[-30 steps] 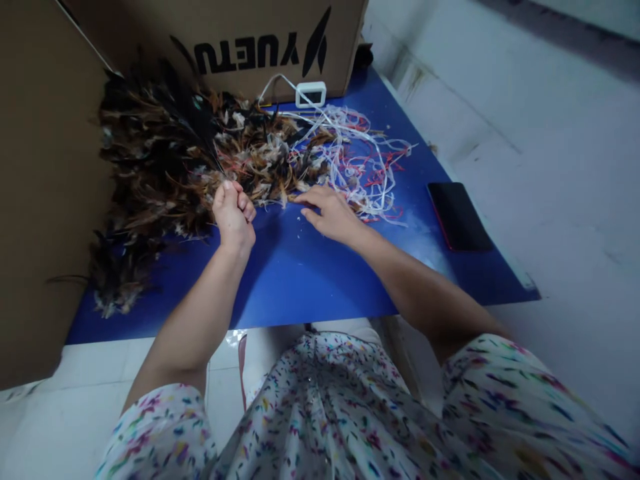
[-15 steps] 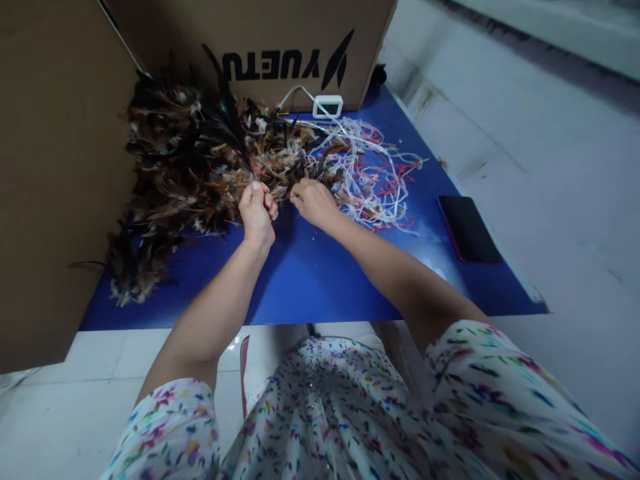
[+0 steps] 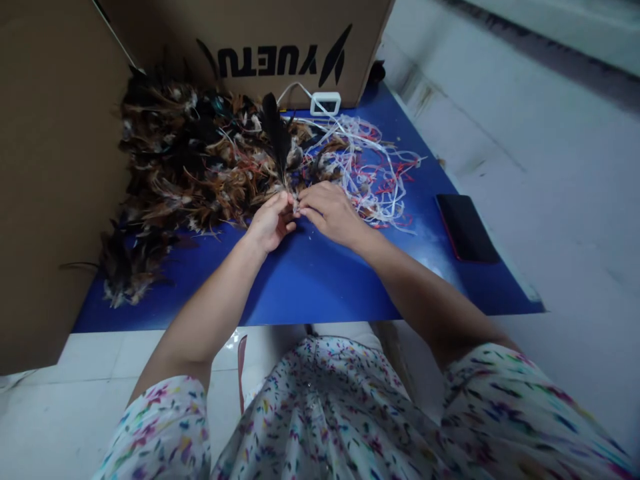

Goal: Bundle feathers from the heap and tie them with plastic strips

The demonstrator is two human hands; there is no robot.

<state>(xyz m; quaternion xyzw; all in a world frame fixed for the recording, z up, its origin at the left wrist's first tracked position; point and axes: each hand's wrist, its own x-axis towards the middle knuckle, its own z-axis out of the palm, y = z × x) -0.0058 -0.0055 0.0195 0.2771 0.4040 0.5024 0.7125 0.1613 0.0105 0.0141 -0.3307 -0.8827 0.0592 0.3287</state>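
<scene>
A dark feather (image 3: 277,137) points up from between my hands, its fluffy base pinched by the thumb and fingers of my left hand (image 3: 274,221). From the right, the fingers of my right hand (image 3: 331,212) close on the pale fluff at that same base. Behind both hands spreads a wide heap of brown, black and white feathers (image 3: 175,157). Right of the heap lies a tangle of white and red strings (image 3: 383,177). A small separate clump of feathers (image 3: 131,267) rests at the left of the blue tabletop (image 3: 315,280).
A large cardboard box (image 3: 295,20) with upside-down lettering stands at the back, and a cardboard panel (image 3: 45,167) on the left. Before the box sits a small white digital display (image 3: 325,103). A black phone (image 3: 467,228) lies near the table's right edge, beside a pale wall.
My hands have come together at the feather's base. The feather, leaning left before, now stands more upright and further right. My right hand has turned in toward the left.
</scene>
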